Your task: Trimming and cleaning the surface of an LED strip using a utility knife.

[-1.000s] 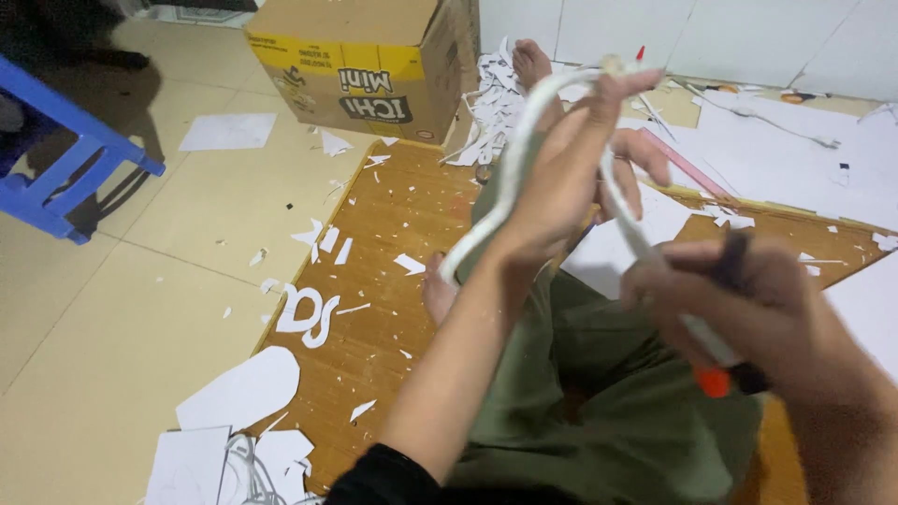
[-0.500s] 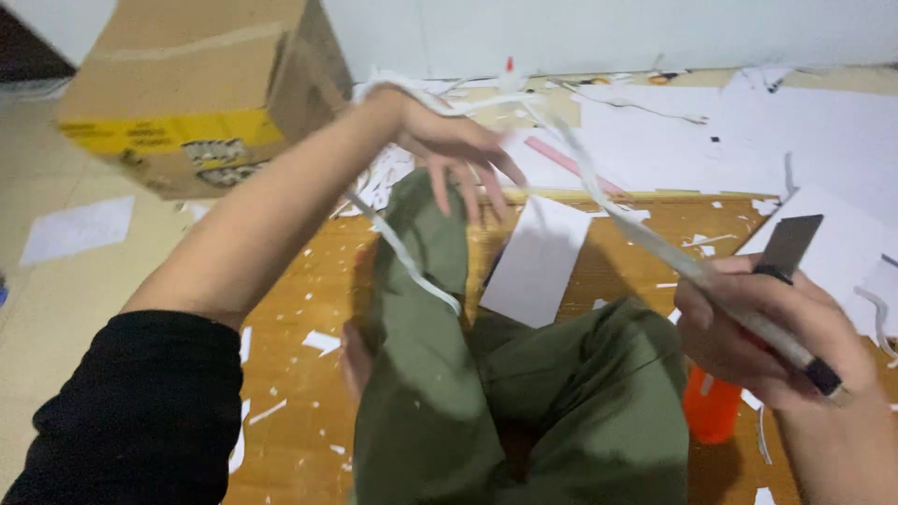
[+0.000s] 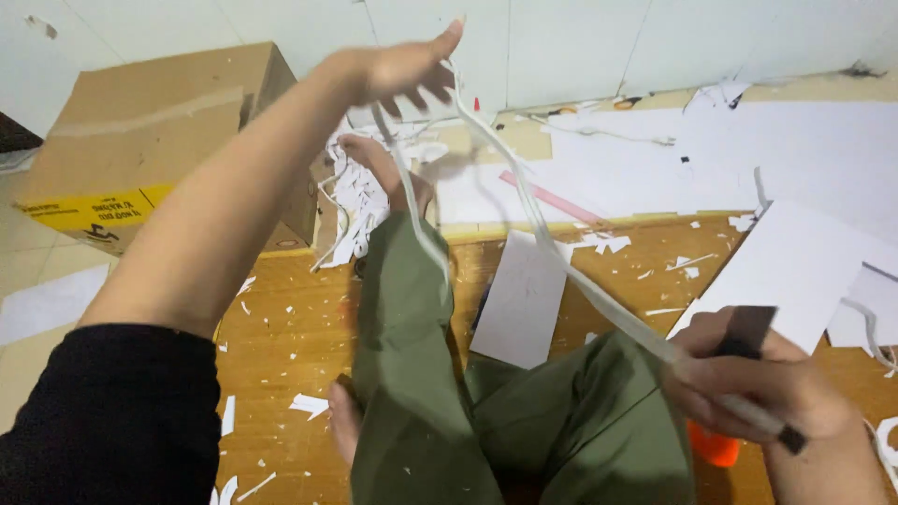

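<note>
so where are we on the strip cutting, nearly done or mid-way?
Mid-way, by the look of it. Done: white paper scraps lie heaped by the cardboard box, with slivers across the wooden floor. In hand: the left hand lifts a long white strip that runs down to the right hand, which also holds a dark-tipped tool. Left: large white sheets look uncut.

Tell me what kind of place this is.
Probably an informal craft or model-making spot on a floor: white sheets, paper scraps on wooden boards, a cardboard box by the wall.
</note>
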